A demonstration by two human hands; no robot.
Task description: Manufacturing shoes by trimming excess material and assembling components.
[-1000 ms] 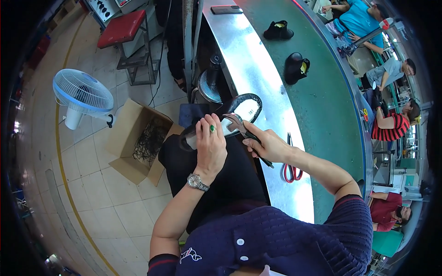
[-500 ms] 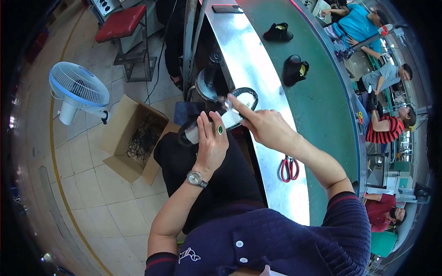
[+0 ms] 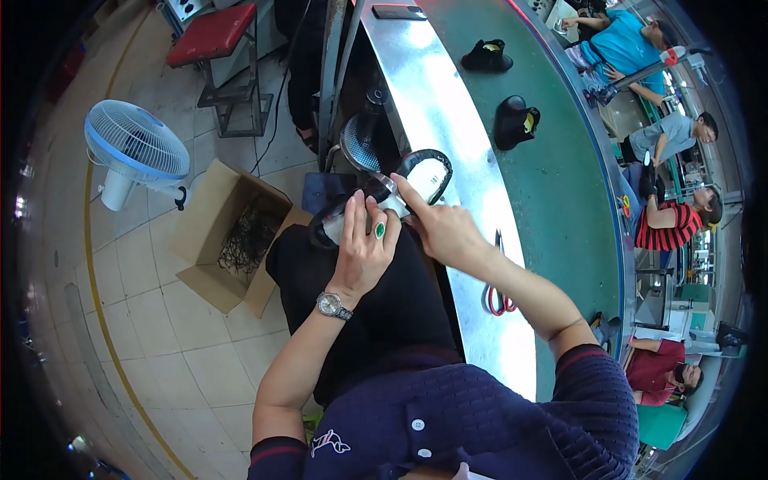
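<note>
Across my lap lies a black shoe (image 3: 428, 178), its white underside facing up and its dark edge wrapped round it. My left hand (image 3: 366, 244), with a green-stoned ring, has its fingers bent over the shoe's near end and grips it. My right hand (image 3: 450, 232) is closed just right of it, index finger stretched along the shoe's middle. At that fingertip is a shiny metal tool (image 3: 382, 186); its exact kind is hard to make out. The two hands almost touch. Red-handled scissors (image 3: 500, 298) lie on the metal ledge, partly behind my right forearm.
Beyond the metal ledge (image 3: 436, 76) runs a green conveyor belt (image 3: 560, 184) carrying black shoes (image 3: 512, 124). A phone (image 3: 399, 12) rests at the ledge's far end. On the left are a cardboard box (image 3: 210, 240) with dark scraps, a fan (image 3: 136, 148) and a red stool (image 3: 214, 36). Several people sit across the belt.
My right hand has drawn down and left along the shoe, closer to my left hand. Its forearm now covers part of the scissors. Another shoe has come into view at the belt's near end.
</note>
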